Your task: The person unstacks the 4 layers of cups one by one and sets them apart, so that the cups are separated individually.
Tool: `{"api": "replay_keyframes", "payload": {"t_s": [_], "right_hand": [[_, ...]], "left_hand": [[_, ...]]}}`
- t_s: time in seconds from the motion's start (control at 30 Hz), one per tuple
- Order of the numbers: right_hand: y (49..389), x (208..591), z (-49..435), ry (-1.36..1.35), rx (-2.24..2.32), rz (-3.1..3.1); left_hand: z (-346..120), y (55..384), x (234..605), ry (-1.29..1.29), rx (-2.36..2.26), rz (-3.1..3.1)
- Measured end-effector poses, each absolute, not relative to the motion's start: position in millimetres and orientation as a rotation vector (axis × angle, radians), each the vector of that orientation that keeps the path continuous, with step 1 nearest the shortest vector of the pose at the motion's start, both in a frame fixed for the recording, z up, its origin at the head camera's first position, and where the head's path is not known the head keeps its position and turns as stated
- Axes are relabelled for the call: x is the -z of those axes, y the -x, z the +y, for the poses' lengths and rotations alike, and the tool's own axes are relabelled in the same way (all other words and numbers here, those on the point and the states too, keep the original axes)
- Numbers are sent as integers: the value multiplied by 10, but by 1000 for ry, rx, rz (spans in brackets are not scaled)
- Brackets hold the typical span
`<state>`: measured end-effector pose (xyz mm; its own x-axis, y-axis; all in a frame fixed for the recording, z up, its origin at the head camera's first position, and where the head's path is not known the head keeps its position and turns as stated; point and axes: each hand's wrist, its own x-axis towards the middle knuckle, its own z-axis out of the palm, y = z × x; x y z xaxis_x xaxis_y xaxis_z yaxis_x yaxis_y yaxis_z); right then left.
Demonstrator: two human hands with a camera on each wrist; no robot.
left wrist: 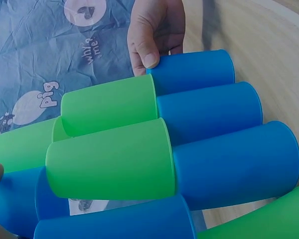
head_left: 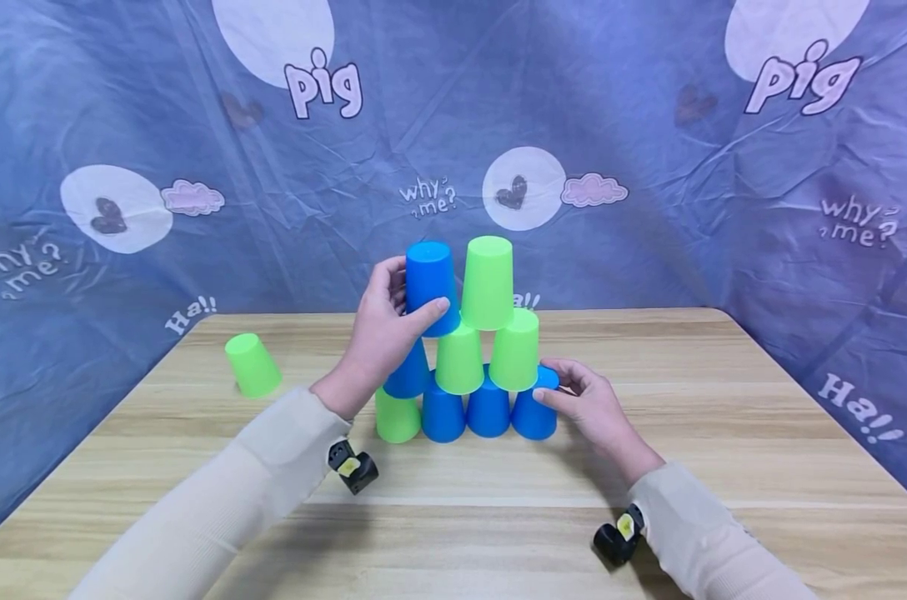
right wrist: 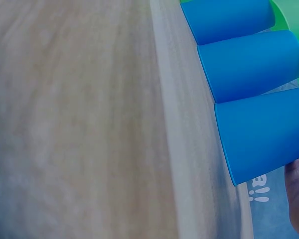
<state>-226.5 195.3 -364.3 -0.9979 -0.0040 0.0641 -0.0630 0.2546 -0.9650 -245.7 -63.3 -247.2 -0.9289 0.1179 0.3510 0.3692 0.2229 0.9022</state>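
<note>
Blue cups [head_left: 443, 412]: five; three in the bottom row, one in the middle row, one raised.
Green cups [head_left: 459, 360]: five; one in the bottom row, two in the middle row, the top green cup [head_left: 488, 283], and a lone green cup [head_left: 255, 368] well to its left and lower, on the counter [head_left: 453, 533].
Cup look: smooth, plain-coloured, tapering, upside down.
Cup insides: contents cannot be made out.
Raised blue cup [head_left: 428, 275]: just left of the top green cup; whether it touches the row under it, I cannot tell.
Left hand [head_left: 378, 329]: grips the raised blue cup, thumb in front.
Right hand [head_left: 594, 408]: pinches the rightmost blue cup [head_left: 532, 418], below and right of the top green cup.
Backdrop cloth [head_left: 648, 258]: blue, printed, behind the top green cup.
</note>
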Motion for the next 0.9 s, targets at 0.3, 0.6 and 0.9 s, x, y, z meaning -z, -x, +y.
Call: {"api": "replay_keyframes", "payload": {"t_s": [0.3,0.6,0.9], "right_hand": [[2262,3639,1950,-67,-1893,-2445],[2259,3636,1945,-56,-1902,-2438],[2254,3630,1945,-47,-1939,-2419]], "left_hand": [[-631,2468,2467,443,1754,-2305],[-631,2466,2464,437,1747,-2308],[-650,2455,2440,464,1733,-2263]]}}
